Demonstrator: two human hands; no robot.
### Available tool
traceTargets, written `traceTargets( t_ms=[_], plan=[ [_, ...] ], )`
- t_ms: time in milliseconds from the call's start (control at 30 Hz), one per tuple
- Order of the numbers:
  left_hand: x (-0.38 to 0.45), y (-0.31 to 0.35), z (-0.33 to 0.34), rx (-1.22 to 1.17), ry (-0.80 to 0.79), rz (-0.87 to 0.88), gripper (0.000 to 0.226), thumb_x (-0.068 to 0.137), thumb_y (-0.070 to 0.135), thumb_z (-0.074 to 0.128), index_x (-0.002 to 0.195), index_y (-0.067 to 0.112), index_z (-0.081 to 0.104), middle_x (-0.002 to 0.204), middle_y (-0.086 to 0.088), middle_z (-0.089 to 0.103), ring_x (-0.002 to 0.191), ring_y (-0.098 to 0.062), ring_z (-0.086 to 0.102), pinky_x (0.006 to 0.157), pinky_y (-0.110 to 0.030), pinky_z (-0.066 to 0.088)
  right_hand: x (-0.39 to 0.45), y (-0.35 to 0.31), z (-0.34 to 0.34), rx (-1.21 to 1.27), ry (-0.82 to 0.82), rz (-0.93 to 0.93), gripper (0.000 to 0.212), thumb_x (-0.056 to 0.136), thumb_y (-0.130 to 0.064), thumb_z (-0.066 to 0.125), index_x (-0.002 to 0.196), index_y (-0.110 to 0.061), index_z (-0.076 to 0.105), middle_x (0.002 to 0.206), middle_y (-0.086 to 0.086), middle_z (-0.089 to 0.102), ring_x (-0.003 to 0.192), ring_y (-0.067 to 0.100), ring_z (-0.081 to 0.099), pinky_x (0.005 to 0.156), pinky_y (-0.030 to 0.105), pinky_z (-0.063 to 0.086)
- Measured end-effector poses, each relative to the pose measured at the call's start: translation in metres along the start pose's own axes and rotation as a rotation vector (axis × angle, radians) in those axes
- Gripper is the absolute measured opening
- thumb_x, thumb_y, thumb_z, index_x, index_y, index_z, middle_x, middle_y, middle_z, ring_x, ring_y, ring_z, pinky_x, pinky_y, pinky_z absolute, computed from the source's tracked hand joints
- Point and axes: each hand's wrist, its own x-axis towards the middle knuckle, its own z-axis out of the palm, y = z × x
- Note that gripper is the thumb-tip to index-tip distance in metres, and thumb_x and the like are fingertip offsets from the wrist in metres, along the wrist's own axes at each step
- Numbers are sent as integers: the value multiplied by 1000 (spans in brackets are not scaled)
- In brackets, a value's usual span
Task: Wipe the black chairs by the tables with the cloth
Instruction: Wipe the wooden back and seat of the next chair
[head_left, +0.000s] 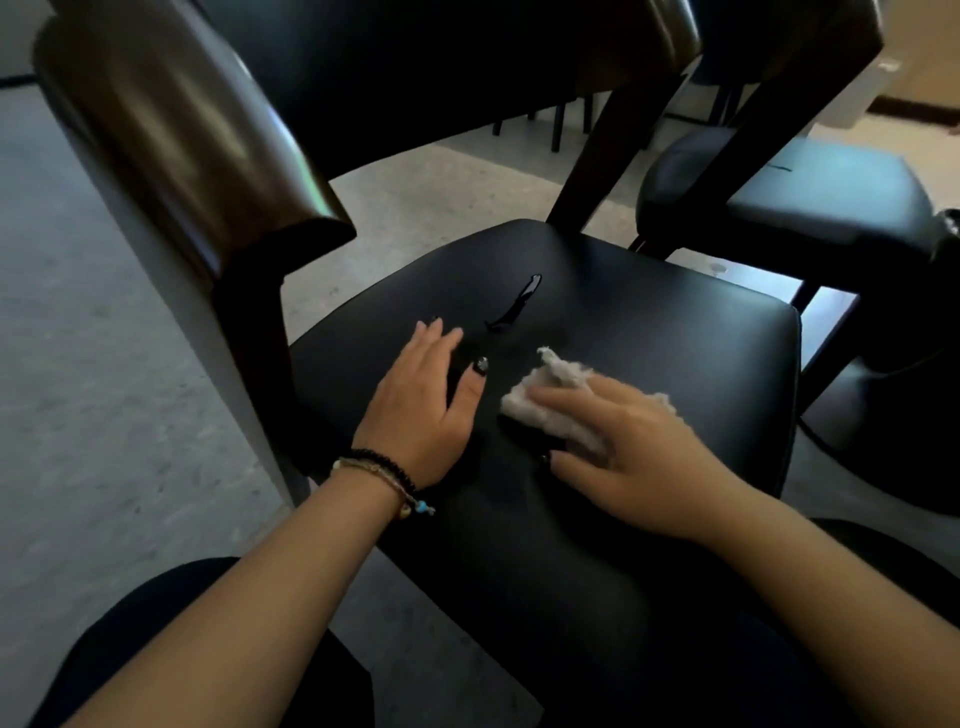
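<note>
Smooth, faintly glossy black leather-like chair seat (649, 322); fuzzy white cloth (550, 405).

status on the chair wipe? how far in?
Done: nothing can be confirmed as wiped. In hand: the right hand presses the white cloth flat on the near chair's black seat, while the left hand rests flat beside it. Left: a glossy streak sits ahead of the cloth, the backrest is untouched now, and a second chair stands behind to the right.
</note>
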Motion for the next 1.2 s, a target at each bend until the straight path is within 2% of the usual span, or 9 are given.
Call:
traceTargets(
  t_ms=[133,300,400,500,633,767,867,1000,1200],
  plan=[
    [-2,-3,0,-39,68,-6,62,93,48,27,146,17,36,157,1,28,146,-8,14,120,-36,16,-1,-3,3,10,-40,-174,43,89,-22,61,132,-29,60,143,-4,51,143,18,33,117,33,24],
    [-6,-1,0,-91,190,-24,53,94,35,31,141,14,45,151,-1,38,144,-9,23,120,-34,13,39,19,-6,49,128,-192,42,77,-4,52,110,-19,72,125,6,65,121,23,58,104,37,46],
    [-4,-3,2,-60,190,-33,53,93,36,30,139,15,47,151,-1,40,144,-10,23,119,-31,8,79,61,-17,43,334,120,43,83,-4,54,121,-22,68,128,9,62,119,29,56,101,34,42],
    [0,-4,5,120,106,-67,63,91,45,26,147,17,34,157,0,28,147,-12,12,118,-35,0,104,87,-10,57,241,377,41,88,-22,54,127,-35,61,134,5,58,122,30,52,92,29,36],
    [5,-6,10,332,18,-100,72,89,53,20,153,21,13,161,-2,13,149,-18,2,117,-46,-4,102,71,-7,128,171,297,37,88,-26,50,118,-40,67,135,-12,58,128,16,51,102,24,34],
    [4,-6,9,219,72,-99,69,89,47,24,152,20,20,160,-1,18,148,-14,6,118,-46,-2,64,21,0,215,107,113,35,83,-31,51,111,-38,70,130,-20,61,122,-1,51,108,23,36],
    [1,-5,6,58,152,-72,62,90,39,30,149,18,31,157,0,27,147,-10,12,119,-44,1,27,-9,12,119,118,16,39,78,-18,56,111,-31,71,116,-7,68,104,10,60,87,20,42],
    [0,-3,4,-27,196,-64,58,90,34,32,146,18,37,154,1,33,145,-9,17,118,-40,2,1,-20,18,149,80,-61,47,76,-25,42,114,-26,70,123,-1,66,122,19,56,108,35,40],
    [-1,-2,3,-15,185,-78,57,91,35,32,145,17,39,154,1,34,145,-10,20,118,-40,3,42,50,-17,63,311,427,40,89,-12,53,124,-27,66,130,5,63,123,27,54,104,31,39]
  ],
)
